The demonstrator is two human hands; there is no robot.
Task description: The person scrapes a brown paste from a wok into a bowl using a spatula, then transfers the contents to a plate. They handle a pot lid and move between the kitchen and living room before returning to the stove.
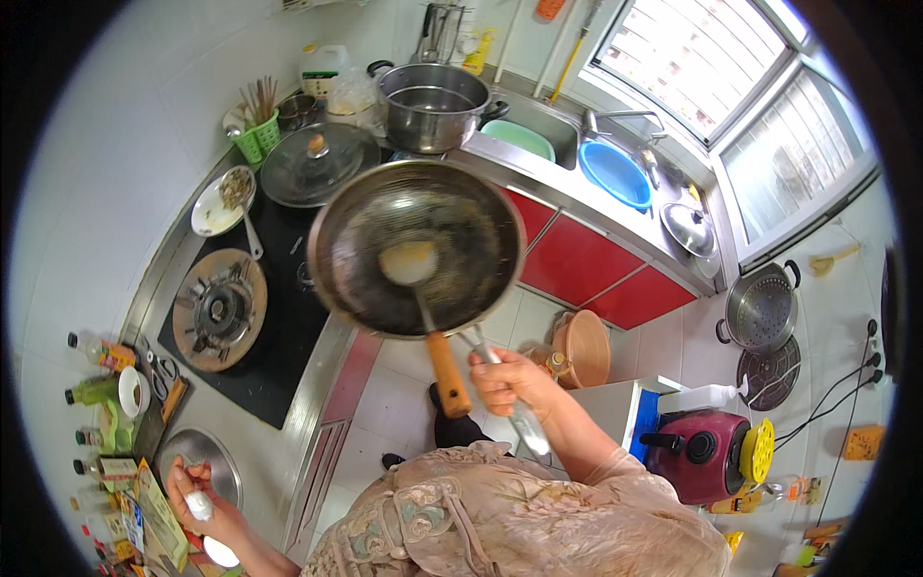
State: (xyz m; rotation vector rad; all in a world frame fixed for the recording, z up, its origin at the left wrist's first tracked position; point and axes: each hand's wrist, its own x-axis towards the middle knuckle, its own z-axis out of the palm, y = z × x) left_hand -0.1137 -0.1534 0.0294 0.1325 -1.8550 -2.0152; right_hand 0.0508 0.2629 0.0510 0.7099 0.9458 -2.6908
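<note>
My right hand grips the metal handle of a dark wok, held up off the stove above the floor. Inside the wok rests a wooden-handled turner; its handle leans over the near rim beside my right hand. Over at the lower left, my left hand hovers by a round stainless-steel basin, fingers curled. A small white thing is at its thumb; whether it is a wrapping or something held, I cannot tell.
A gas burner sits bare on the black hob. Beyond it stand a plate with a ladle, a lidded pan and a steel pot. The sink is at the back. An air fryer stands right.
</note>
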